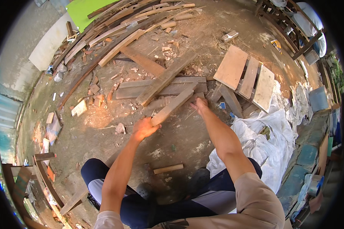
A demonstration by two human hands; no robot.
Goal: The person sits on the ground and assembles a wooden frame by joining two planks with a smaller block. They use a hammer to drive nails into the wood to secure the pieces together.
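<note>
My left hand (144, 129) is wrapped round the near end of a short wooden plank (174, 105), which slants away to the right. Close to that plank's far end is my right hand (199, 104), its fingers curled; what they grip is hidden from this angle. A longer, weathered timber (168, 78) lies just beyond, sloping the same way. It rests across a wide grey-brown board (132, 91) on the ground.
A stool-like piece of slatted wood (250, 76) stands to the right, beside crumpled white sheeting (256, 133). Long timber strips (118, 34) are heaped at the far left. Wood chips are scattered around, and a small stick (168, 168) lies near my feet.
</note>
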